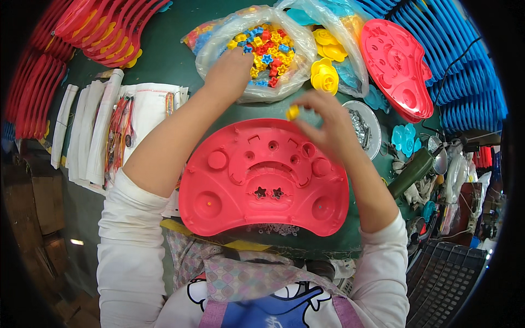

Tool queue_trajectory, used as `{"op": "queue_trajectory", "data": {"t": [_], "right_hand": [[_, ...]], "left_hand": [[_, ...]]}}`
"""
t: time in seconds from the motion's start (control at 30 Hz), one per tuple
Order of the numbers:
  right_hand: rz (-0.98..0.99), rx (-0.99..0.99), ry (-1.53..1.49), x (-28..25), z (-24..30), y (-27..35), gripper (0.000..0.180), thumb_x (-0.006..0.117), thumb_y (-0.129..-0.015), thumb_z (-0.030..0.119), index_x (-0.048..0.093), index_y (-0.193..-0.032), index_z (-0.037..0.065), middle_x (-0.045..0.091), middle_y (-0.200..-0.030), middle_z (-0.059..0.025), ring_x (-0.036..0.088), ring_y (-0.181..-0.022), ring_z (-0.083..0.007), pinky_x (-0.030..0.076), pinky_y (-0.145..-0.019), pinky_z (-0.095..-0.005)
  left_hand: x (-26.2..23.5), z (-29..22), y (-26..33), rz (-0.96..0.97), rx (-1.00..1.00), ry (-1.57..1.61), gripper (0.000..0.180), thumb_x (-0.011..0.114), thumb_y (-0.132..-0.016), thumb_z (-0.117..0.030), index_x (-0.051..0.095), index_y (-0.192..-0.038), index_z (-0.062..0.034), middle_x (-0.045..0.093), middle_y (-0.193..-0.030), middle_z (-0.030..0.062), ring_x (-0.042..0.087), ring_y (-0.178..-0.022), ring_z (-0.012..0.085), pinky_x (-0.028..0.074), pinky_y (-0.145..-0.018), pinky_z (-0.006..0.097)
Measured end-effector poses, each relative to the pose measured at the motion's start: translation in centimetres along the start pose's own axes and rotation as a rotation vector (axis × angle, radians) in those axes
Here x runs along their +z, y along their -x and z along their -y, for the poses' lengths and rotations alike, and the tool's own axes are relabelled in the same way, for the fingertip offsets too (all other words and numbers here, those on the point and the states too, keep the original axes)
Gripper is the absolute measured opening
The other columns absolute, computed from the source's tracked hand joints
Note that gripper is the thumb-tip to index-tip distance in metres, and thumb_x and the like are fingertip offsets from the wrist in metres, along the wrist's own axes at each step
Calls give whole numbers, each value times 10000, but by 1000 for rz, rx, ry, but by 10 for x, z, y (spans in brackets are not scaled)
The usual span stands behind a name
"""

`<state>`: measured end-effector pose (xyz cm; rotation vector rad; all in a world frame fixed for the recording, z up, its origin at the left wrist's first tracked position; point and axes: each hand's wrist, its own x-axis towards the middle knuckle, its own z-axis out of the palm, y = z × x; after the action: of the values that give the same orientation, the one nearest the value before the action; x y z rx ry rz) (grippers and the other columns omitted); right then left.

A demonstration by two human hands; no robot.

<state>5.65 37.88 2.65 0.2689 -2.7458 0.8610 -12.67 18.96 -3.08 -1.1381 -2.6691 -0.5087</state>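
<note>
- Dark green desk (pixel 169 60) fills the view, crowded with plastic toy parts and stacks of moulded shells.
- A red kidney-shaped tray shell (pixel 262 180) lies flat at the near edge of the desk, its underside up, with round bosses and two star-shaped holes showing.
- The left hand (pixel 232 68) reaches into a clear plastic bag (pixel 219 41) behind the tray; the bag holds many small red, yellow and blue star-shaped pieces (pixel 268 46). Whether the fingers are closed on any cannot be told.
- The right hand (pixel 322 117) hovers over the tray's far right part, fingers pinched on a small yellow piece (pixel 292 112).
- A second clear bag (pixel 350 22) to the right holds larger yellow flower-shaped parts (pixel 325 74).
- A round metal dish (pixel 374 126) beside the right hand holds small silvery bits.
- Another red shell (pixel 396 65) leans at the right, in front of stacked blue shells (pixel 459 60).
- Red shells (pixel 104 27) are stacked at the far left.
</note>
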Motion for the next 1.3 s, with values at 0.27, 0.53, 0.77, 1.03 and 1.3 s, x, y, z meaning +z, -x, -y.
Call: {"op": "queue_trajectory", "data": {"t": [0.27, 0.53, 0.77, 1.03, 1.3], "right_hand": [[181, 123, -195, -10, 39, 88, 293, 798, -806, 28, 720, -1088, 41, 672, -1061, -109, 675, -971, -274, 538, -871, -331], [320, -165, 109, 17, 49, 103, 239, 710, -811, 107, 732, -1049, 101, 564, -985, -84, 553, -977, -270, 482, -853, -388], [313, -130, 181, 31, 62, 100, 349, 753, -808, 109, 689, -1147, 64, 579, -1006, -94, 557, -949, -279, 490, -851, -397], [208, 14, 125, 45, 68, 116, 293, 762, -833, 126, 692, -1110, 57, 596, -1008, -90, 560, -937, -290, 489, -858, -411], [101, -60, 201, 41, 67, 107, 200, 754, -826, 163, 732, -1009, 86, 594, -981, -71, 568, -939, -277, 470, -846, -390]], "left_hand": [[2, -1, -6, 40, 93, -34, 165, 692, -854, -73, 712, -1003, -6, 698, -1049, 190, 682, -1023, 357, 568, -872, 443], [-59, -56, 107, 38, 240, 576, 254, 798, -805, -74, 662, -1015, -30, 676, -979, 118, 647, -986, 322, 528, -904, 402], [-52, -82, 175, 182, 420, 462, 313, 838, -695, -92, 602, -898, -63, 623, -956, 78, 585, -934, 293, 499, -820, 411], [-48, -97, 186, 81, 356, 361, 274, 814, -721, -118, 618, -905, -65, 616, -941, 77, 588, -932, 285, 498, -817, 419], [-53, -86, 185, 74, 394, 436, 226, 795, -792, -95, 664, -965, -31, 663, -1044, 94, 616, -991, 304, 508, -867, 420]]}}
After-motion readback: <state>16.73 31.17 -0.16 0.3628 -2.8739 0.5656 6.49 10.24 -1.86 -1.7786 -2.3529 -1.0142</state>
